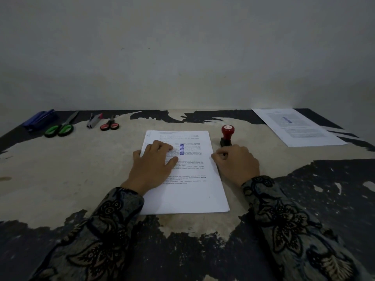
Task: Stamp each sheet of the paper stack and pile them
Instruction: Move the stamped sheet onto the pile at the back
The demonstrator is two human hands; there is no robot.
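The paper stack is pinned flat by the left hand, fingers spread straight over the printed lines, beside a fresh blue mark on the top sheet. At the stack's right edge the right hand is curled, thumb and finger apparently pinching that edge; the hold cannot be confirmed. Just beyond, the red-topped stamp is left standing upright. Far right of the stack, the stamped pile is waiting. Wet ink could be smeared if the sheet is dragged; two sheets could be lifted together.
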